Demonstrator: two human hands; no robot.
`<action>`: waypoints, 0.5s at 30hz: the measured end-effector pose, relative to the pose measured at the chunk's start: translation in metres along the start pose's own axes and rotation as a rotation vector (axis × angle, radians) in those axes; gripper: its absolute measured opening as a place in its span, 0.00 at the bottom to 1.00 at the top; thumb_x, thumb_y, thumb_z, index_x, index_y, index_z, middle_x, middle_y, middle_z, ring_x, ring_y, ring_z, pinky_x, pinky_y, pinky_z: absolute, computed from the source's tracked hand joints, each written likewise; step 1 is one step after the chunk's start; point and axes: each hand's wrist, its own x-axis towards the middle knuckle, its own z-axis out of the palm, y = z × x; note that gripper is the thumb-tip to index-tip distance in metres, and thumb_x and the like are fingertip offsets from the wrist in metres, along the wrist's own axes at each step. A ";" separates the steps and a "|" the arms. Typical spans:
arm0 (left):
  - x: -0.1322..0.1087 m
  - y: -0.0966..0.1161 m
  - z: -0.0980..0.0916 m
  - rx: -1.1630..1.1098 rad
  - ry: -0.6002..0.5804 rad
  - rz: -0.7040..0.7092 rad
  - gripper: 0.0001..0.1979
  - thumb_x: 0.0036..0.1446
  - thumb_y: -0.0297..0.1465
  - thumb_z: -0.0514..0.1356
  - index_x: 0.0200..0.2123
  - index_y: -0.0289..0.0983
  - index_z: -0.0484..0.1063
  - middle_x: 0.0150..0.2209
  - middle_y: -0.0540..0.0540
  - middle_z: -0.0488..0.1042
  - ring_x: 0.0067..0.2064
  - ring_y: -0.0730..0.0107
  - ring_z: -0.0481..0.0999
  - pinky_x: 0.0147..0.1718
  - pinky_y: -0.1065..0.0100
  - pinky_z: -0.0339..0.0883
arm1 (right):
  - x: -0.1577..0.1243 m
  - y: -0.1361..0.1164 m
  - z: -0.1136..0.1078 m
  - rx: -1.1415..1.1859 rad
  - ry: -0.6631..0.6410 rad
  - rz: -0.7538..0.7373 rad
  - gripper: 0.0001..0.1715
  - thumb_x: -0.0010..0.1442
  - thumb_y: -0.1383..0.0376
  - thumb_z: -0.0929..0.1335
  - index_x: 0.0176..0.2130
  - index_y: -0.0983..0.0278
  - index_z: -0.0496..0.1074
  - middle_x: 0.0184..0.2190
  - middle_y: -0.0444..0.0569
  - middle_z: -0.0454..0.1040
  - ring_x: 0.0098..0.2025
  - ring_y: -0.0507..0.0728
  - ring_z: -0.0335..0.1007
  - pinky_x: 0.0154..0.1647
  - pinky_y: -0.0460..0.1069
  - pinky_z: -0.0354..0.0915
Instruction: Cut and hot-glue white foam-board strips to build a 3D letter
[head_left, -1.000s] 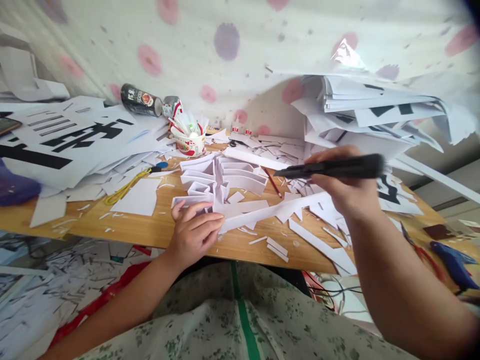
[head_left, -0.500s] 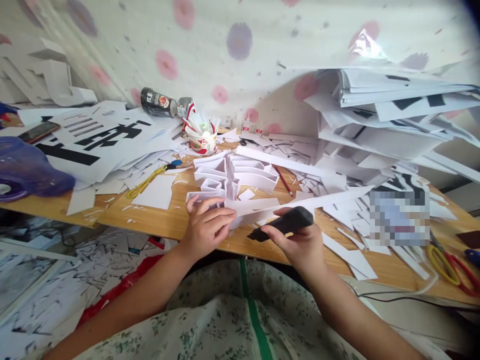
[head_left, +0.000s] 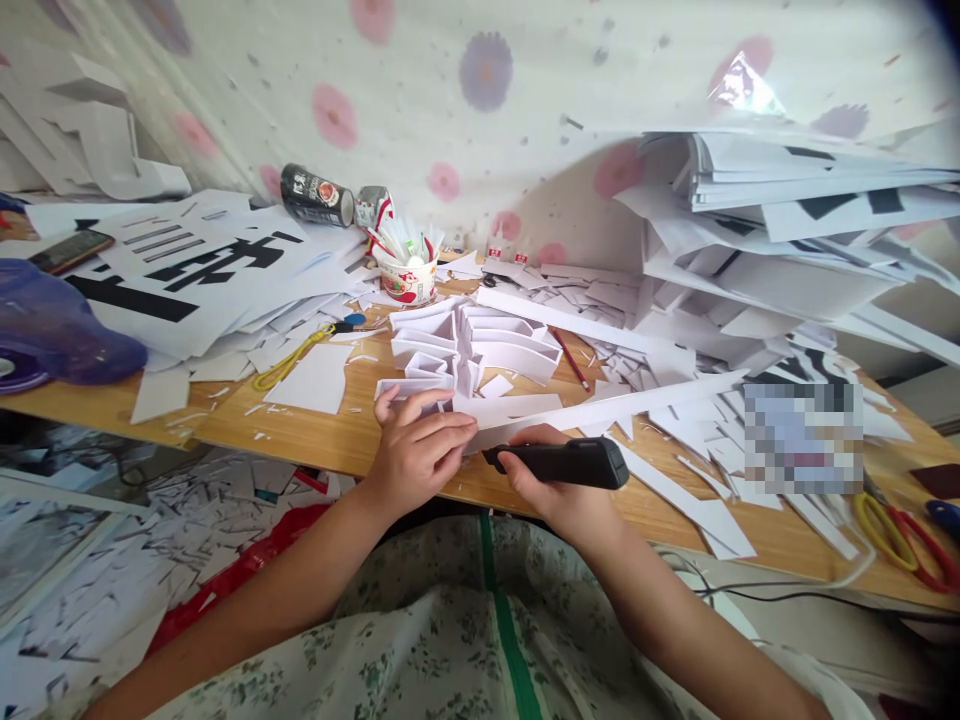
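Black tool (head_left: 574, 463) shifts nearer L hand (head_left: 412, 455) pinching white strip (head_left: 600, 411); R hand (head_left: 559, 502) grip clasps tool, slip may poke fingers (head_left: 444, 433).

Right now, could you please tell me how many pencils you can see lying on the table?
1: a dark red pencil, just right of the white walled piece and beyond the right hand. Others may be hidden under the paper scraps.

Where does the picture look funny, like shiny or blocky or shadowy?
In the head view, blocky squares hide something beyond the right hand; in that head view, a patch of glare shines above the paper stack, and a soft shadow darkens the flowered sheet beside it.
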 end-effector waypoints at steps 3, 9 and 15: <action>0.000 0.000 -0.001 -0.007 0.000 -0.005 0.10 0.56 0.23 0.62 0.38 0.45 0.76 0.40 0.56 0.82 0.51 0.57 0.75 0.59 0.46 0.42 | -0.002 0.003 0.006 -0.012 -0.028 0.026 0.06 0.57 0.62 0.70 0.34 0.62 0.74 0.27 0.44 0.78 0.27 0.53 0.73 0.30 0.46 0.69; 0.000 0.001 -0.001 -0.024 -0.005 -0.010 0.10 0.57 0.23 0.62 0.38 0.45 0.75 0.39 0.56 0.82 0.51 0.58 0.74 0.59 0.45 0.41 | -0.005 0.006 0.013 -0.131 -0.006 -0.012 0.05 0.57 0.62 0.70 0.35 0.62 0.74 0.28 0.45 0.79 0.28 0.54 0.75 0.33 0.47 0.69; 0.000 0.000 -0.001 -0.020 0.013 -0.016 0.08 0.57 0.24 0.62 0.36 0.44 0.76 0.39 0.53 0.81 0.52 0.56 0.72 0.57 0.44 0.44 | -0.003 0.003 0.015 -0.229 0.025 -0.169 0.07 0.60 0.60 0.69 0.34 0.62 0.74 0.26 0.45 0.79 0.26 0.54 0.77 0.28 0.46 0.70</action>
